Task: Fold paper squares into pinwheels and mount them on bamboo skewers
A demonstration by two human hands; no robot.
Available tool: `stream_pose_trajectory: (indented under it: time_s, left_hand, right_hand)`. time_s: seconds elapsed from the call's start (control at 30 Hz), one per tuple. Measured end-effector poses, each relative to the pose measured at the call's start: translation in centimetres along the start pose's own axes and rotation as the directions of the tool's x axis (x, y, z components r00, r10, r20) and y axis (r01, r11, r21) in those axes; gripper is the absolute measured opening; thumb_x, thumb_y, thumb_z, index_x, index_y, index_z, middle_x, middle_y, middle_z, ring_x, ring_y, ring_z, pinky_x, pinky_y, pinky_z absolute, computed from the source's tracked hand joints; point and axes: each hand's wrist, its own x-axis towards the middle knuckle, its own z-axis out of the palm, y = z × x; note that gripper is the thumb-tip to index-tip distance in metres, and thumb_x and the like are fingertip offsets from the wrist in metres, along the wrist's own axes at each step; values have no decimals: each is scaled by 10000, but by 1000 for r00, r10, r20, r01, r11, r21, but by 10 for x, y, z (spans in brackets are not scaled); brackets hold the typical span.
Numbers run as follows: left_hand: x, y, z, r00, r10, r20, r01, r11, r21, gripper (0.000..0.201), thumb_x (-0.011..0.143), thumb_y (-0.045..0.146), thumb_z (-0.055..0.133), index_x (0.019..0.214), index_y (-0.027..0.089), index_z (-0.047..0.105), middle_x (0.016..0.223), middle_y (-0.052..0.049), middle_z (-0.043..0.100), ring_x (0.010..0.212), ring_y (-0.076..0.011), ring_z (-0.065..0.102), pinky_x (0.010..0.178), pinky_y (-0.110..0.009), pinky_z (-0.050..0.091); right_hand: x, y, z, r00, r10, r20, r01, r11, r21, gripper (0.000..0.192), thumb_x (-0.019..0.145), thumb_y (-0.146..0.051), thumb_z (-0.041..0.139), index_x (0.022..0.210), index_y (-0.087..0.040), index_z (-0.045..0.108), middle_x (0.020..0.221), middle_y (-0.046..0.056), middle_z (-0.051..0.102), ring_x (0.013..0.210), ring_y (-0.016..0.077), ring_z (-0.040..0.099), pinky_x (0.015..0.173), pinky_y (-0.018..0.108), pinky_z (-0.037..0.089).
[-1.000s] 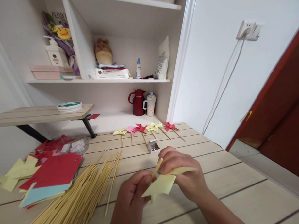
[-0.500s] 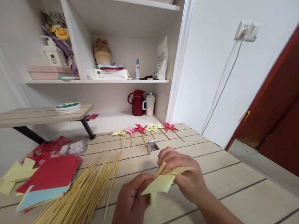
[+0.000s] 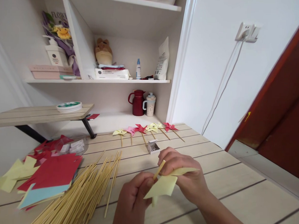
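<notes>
My left hand (image 3: 136, 195) is closed around a thin wooden stick (image 3: 159, 169), whose top end pokes up between my two hands. My right hand (image 3: 184, 173) is closed on a pale yellow paper pinwheel (image 3: 163, 186), its folded blades spreading below and to the right of the stick. Stick and pinwheel meet where my fingers hide the join. Just beyond my right hand stands a small open box (image 3: 153, 147) of metal pins. Left of my left hand lies a big heap of wooden sticks (image 3: 85, 191).
Several finished pinwheels (image 3: 141, 128) lie in a row along the table's back edge. Red paper sheets (image 3: 51, 172), a light blue sheet (image 3: 45, 195) and yellow paper pieces (image 3: 16, 172) are piled at the left. A small raised shelf (image 3: 41, 114) stands behind them.
The pinwheel and the stick's top end have shifted and tilted slightly between my hands. Both hands keep their hold and have barely moved.
</notes>
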Motion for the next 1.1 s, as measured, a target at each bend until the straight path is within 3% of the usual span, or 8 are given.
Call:
stream_pose_trajectory:
  time_s: [0.17,0.4,0.57,0.73,0.9,1.1]
  left_hand:
    - [1,-1,-1,1000,5,-26,-5,1000,16,454,771,638,625,766,201,748,623,3,492,560,-96,328,460,-171,285]
    - [-1,11,5,998,52,22,-51,997,-54,416,758,592,665,709,184,730,573,21,439,527,-79,294,481,-178,284]
    - [-4,16,8,998,7,-57,-11,998,-55,400,746,574,685,686,180,709,566,26,434,529,-87,298,472,-186,293]
    - [-4,16,10,995,10,-98,-22,992,-126,380,715,552,729,875,211,677,529,58,457,499,-86,315,492,-189,323]
    - [-2,17,11,990,-5,-144,-18,987,-161,388,713,562,727,744,179,671,613,25,528,529,-81,376,504,-180,345]
    - [-2,19,12,984,-21,-177,-11,984,-178,372,683,538,758,758,173,747,657,-5,582,575,-95,433,514,-179,374]
  right_hand:
    - [-1,0,1,999,29,-23,-29,1000,1,90,862,-210,689,835,-247,766,711,45,676,767,217,599,685,380,481]
    - [-3,4,0,999,26,-48,-26,1000,13,99,858,-196,683,830,-245,765,726,50,686,776,222,597,707,394,480]
    - [-2,2,2,999,29,-38,-29,999,14,120,844,-155,696,825,-254,762,710,35,695,763,208,596,706,377,475]
    - [-2,4,0,1000,15,-25,-15,1000,1,106,842,-164,705,842,-255,759,737,32,705,727,193,596,756,392,475]
    - [-2,8,-1,1000,10,-23,-10,1000,-5,86,839,-183,708,851,-252,759,738,46,694,756,217,600,720,397,485]
    - [-1,8,0,1000,2,-19,-2,1000,-12,88,838,-182,708,850,-254,757,738,40,698,740,210,594,740,402,483]
